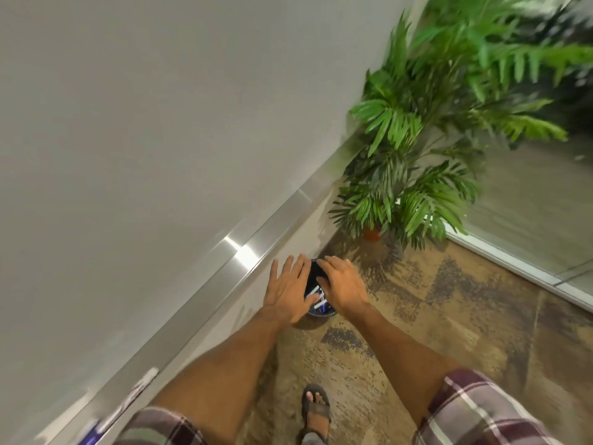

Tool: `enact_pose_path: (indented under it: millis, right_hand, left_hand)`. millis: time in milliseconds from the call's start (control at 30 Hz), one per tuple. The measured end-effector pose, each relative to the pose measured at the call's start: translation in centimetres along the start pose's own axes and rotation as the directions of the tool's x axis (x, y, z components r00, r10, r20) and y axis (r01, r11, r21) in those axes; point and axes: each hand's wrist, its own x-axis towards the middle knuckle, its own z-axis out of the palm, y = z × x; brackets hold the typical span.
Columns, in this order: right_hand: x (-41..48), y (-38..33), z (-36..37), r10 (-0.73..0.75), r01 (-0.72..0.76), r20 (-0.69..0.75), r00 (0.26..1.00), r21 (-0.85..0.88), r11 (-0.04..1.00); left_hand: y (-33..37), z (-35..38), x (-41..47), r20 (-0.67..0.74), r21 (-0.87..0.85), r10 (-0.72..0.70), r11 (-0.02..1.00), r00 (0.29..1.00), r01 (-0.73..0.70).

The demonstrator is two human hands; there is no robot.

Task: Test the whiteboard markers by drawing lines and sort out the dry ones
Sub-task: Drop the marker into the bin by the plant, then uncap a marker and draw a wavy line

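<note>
The big white board (144,123) fills the left side. The brown carpet (449,332) fills the right side, with a green plant (433,123) in the far corner. A long metal tray (199,293) runs along the bottom edge of the board. Something thin lies on it near the person, but it is too blurry to name.

A small dark bin (316,317) sits on the carpet, just beside the wall and below the tray. Both hands are over it.

The left hand (288,292) is flat with its fingers straight and spread. It holds nothing and covers the left rim of the bin. The right hand (346,289) covers the right rim with its fingers bent down over the far edge. I cannot tell if it is gripping anything.

The markers (318,298) are inside the bin, in the gap between the two hands. They are white sticks with dark ends. They lie slanted, not flat, and lean across the bin.

The markers sit straight below both hands. The left thumb looks nearest to them. I think these are the sorted-out dry ones, or the next ones to test. A hand going in would need to reach down and pinch one along its slant.
</note>
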Motion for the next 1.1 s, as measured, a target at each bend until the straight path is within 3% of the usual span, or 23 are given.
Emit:
enact_pose_path:
  millis: [367, 667, 867, 1100]
  right_hand:
    - [-9.3, -8.5, -6.4, -0.043, 0.031, -0.088, 0.995, -0.134, 0.991]
    - [-12.1, -13.0, -7.7, -0.101, 0.095, -0.032, 0.994, -0.163, 0.982]
    - [-13.0, -15.2, -7.4, -0.258, 0.260, 0.037, 0.965, -0.170, 0.950]
    - [-15.2, -18.8, -6.7, -0.475, 0.485, 0.096, 0.875, -0.141, 0.863]
  left_hand:
    - [-0.9, -6.3, -13.3, -0.175, 0.029, -0.047, 0.998, 0.984, 0.053]
    - [-3.0, -6.0, -20.5, -0.223, 0.006, -0.260, 0.963, 0.939, 0.268]
    - [-3.5, -5.0, -24.6, -0.252, -0.121, -0.449, 0.894, 0.857, 0.432]
    - [-3.8, -3.2, -31.5, -0.255, -0.248, -0.675, 0.738, 0.693, 0.628]
